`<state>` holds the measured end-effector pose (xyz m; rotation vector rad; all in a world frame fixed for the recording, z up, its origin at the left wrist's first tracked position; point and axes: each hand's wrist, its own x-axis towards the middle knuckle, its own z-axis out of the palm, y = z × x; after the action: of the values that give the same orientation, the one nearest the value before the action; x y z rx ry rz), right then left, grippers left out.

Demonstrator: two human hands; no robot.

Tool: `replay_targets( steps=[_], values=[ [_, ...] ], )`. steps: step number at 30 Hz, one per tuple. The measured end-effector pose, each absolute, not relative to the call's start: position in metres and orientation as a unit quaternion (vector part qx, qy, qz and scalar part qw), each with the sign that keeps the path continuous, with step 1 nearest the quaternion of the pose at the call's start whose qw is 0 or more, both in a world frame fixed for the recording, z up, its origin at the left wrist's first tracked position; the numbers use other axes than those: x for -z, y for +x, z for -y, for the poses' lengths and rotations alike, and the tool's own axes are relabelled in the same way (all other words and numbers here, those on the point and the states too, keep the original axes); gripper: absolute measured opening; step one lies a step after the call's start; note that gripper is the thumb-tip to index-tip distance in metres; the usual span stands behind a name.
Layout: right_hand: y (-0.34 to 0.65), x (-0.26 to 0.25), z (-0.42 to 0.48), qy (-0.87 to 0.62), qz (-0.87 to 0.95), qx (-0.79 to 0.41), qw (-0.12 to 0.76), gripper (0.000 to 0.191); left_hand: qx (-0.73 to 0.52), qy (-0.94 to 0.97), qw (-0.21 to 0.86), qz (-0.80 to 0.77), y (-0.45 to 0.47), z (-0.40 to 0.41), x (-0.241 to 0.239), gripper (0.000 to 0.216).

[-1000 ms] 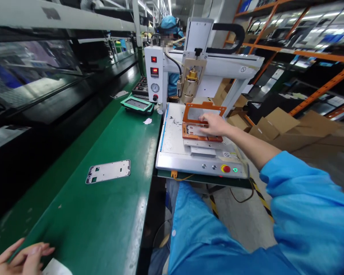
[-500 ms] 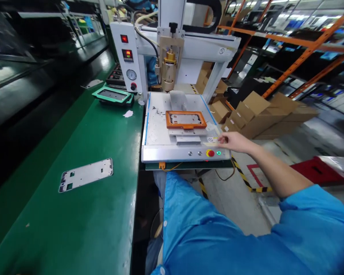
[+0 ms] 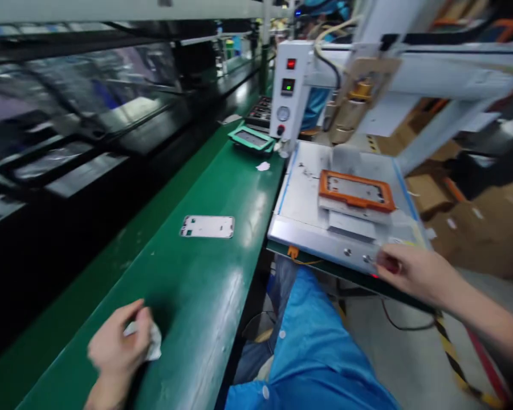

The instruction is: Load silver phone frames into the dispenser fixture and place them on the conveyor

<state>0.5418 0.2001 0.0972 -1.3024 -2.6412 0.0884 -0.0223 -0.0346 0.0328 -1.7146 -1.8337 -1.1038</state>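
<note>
My left hand (image 3: 118, 347) rests on the green conveyor belt (image 3: 205, 285) at the lower left, fingers curled round a crumpled white cloth (image 3: 153, 341). My right hand (image 3: 410, 270) is at the front panel of the white dispensing machine (image 3: 325, 228), fingers bent and touching the row of buttons; the red button is under them. An orange fixture (image 3: 355, 191) lies shut on the machine's bed with a metal frame inside. A silver phone frame (image 3: 207, 226) lies flat on the belt between my hands. The picture is blurred by motion.
The machine's gantry with a brass dispensing head (image 3: 350, 111) hangs over the bed's back. A green tray (image 3: 251, 138) and a scrap of white paper (image 3: 263, 166) lie further up the belt. Cardboard boxes (image 3: 465, 222) sit on the floor at right. My blue-clad lap (image 3: 320, 353) is below.
The view has swung left. My right hand moved from the machine's right front corner to its buttons. My left hand came back into view on the belt, holding the cloth.
</note>
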Motion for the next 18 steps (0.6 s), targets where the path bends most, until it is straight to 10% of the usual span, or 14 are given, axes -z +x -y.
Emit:
replay_targets(
  steps=[8,18],
  values=[
    [0.249,-0.043,-0.249,-0.251,0.932,-0.194,0.174,0.101,0.377,-0.727,0.088,0.567,0.045,0.040,-0.031,0.019],
    [0.121,-0.028,-0.266,-0.192,0.932,-0.271,0.146,0.100,0.543,-0.362,0.027,0.758,0.020,0.108,-0.012,0.017]
  ],
)
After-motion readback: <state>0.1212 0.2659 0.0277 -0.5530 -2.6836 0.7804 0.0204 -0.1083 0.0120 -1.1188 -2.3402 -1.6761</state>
